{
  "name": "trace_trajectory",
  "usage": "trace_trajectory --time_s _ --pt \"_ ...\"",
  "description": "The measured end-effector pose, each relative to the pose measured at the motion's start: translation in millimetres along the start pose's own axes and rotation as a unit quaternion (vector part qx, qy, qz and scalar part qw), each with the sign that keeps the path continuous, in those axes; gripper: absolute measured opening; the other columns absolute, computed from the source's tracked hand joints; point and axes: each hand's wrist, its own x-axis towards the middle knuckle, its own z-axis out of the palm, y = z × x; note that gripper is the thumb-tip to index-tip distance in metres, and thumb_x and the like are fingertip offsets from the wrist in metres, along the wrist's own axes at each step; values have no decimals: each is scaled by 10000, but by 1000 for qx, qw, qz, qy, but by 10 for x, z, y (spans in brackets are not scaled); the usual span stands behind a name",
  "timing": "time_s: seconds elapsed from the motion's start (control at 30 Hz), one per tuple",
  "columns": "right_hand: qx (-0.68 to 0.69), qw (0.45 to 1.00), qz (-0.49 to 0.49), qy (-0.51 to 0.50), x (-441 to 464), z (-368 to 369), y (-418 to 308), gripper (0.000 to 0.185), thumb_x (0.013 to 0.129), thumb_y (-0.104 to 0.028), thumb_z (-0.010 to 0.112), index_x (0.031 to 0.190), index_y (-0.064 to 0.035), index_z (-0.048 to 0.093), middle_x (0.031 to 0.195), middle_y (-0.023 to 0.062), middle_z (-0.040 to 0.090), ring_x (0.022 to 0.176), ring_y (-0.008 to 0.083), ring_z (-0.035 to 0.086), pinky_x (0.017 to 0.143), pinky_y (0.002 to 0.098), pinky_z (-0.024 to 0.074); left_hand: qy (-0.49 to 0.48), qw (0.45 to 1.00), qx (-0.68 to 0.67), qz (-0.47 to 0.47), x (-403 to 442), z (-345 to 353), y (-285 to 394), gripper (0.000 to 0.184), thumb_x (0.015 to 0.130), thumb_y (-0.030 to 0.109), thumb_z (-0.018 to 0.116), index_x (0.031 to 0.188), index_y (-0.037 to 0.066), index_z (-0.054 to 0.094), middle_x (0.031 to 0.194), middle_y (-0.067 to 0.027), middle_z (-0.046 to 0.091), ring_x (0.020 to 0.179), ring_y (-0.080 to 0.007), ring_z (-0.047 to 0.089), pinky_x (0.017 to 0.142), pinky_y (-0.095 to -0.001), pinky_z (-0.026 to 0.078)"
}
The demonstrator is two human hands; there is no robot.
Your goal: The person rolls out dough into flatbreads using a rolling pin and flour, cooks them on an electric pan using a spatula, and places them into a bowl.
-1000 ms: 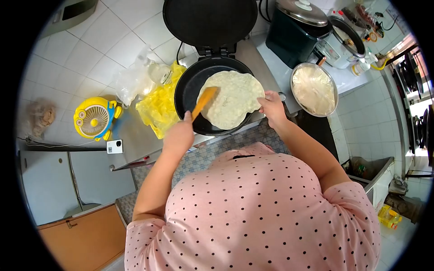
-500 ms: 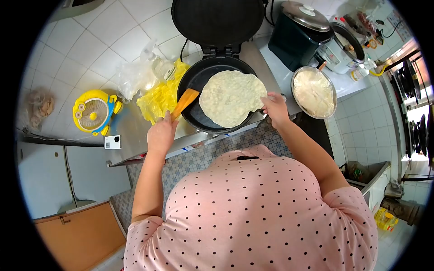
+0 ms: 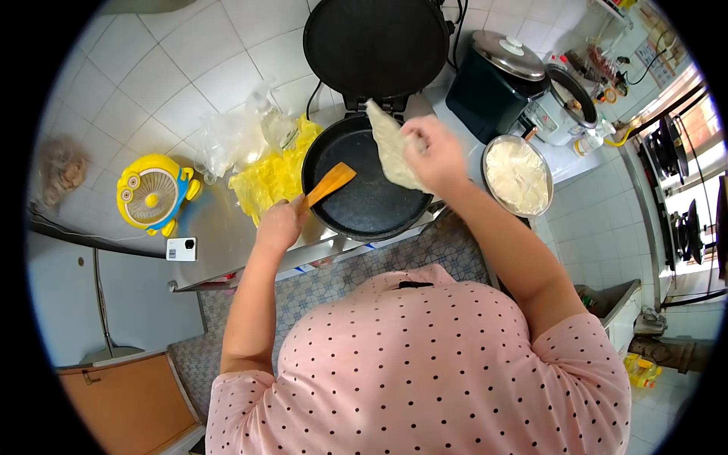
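My right hand [image 3: 436, 155] is closed on the edge of a pale flatbread [image 3: 391, 148], lifting it so that it hangs nearly edge-on over the right side of the black electric griddle pan [image 3: 360, 216]. Part of the flatbread is behind my fingers. In my left hand [image 3: 281, 224] is a wooden spatula [image 3: 332, 183], gripped by its handle, with the blade above the left part of the pan. The dark pan bottom shows between the spatula and the flatbread. Behind, the griddle's round lid [image 3: 377, 45] stands raised.
Left of the pan lie a yellow plastic bag [image 3: 269, 178] and a clear bag [image 3: 231, 140]. A yellow fan [image 3: 152, 195] and a phone [image 3: 181, 249] sit further left. At right are a covered bowl of dough [image 3: 518, 176], a dark green lidded pot [image 3: 489, 91] and a white cooker [image 3: 561, 114].
My right hand has raised the flatbread and moved left over the pan, turning it from flat to nearly edge-on. My left hand still holds the spatula, its blade now further over the pan.
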Motion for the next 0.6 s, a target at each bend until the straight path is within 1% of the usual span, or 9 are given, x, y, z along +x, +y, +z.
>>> trace_trajectory --time_s 0.03,0.1,0.13,0.17,0.2,0.27,0.33,0.43,0.6 --pt "11 996 -92 -7 -76 64 -96 144 815 -65 628 958 -45 633 867 118 587 804 253 611 724 330 495 13 1000 -5 13 -26 10 -7 412 913 292 612 1250 55 613 982 -193 666 856 -394 639 796 -455 522" --pt "-42 985 -79 -148 -351 138 -284 149 812 -52 599 955 -48 642 888 141 597 828 308 614 753 386 503 143 988 -19 60 -73 32 8 392 931 314 606 1202 31 624 941 -159 672 794 -344 641 748 -417 528" --pt "-17 983 -81 -166 -531 196 -329 171 807 -41 592 970 -52 642 889 140 602 832 325 605 758 401 499 206 975 -25 83 -100 46 31 388 940 325 603 1177 19 630 920 -142 675 763 -318 642 724 -398 531" --pt "-13 982 -106 -155 -725 295 -271 221 776 -31 611 994 -60 636 886 127 610 847 324 597 762 404 491 115 974 -197 12 -135 73 75 380 953 339 592 1142 12 633 903 -121 673 746 -279 638 697 -370 524" --pt "-24 979 -100 -178 -839 343 -276 241 762 -37 618 1002 -64 635 890 117 611 859 317 596 767 403 491 15 931 -359 -61 -188 108 152 380 966 354 580 1107 5 635 887 -100 670 730 -239 634 669 -343 516" --pt "-43 971 -82 -222 -1029 417 -289 283 735 -51 633 1018 -72 633 899 97 613 883 301 594 776 400 493 -145 748 -623 -175 -353 106 340 406 1005 393 527 1030 0 625 851 -45 657 706 -125 611 610 -253 484" --pt "-53 963 -100 -243 -1182 519 -254 270 725 -50 647 993 -85 633 885 81 613 868 286 591 782 396 483 -173 677 -685 -205 -459 187 416 366 1008 359 525 1048 7 616 869 -56 665 714 -124 615 619 -243 486" --pt "-62 954 -134 -261 -1319 562 -181 266 710 -65 681 972 -91 642 879 63 627 864 276 594 799 400 476 -167 691 -670 -214 -539 301 454 308 1006 303 545 1067 7 604 868 -58 664 721 -118 615 627 -239 490" --pt "-65 960 -127 -239 -1411 261 -88 247 727 -125 680 966 -95 623 889 73 609 916 276 596 825 398 479 -83 749 -647 -117 -612 521 416 215 986 218 590 1034 11 619 797 -31 622 650 -78 537 570 -225 436"
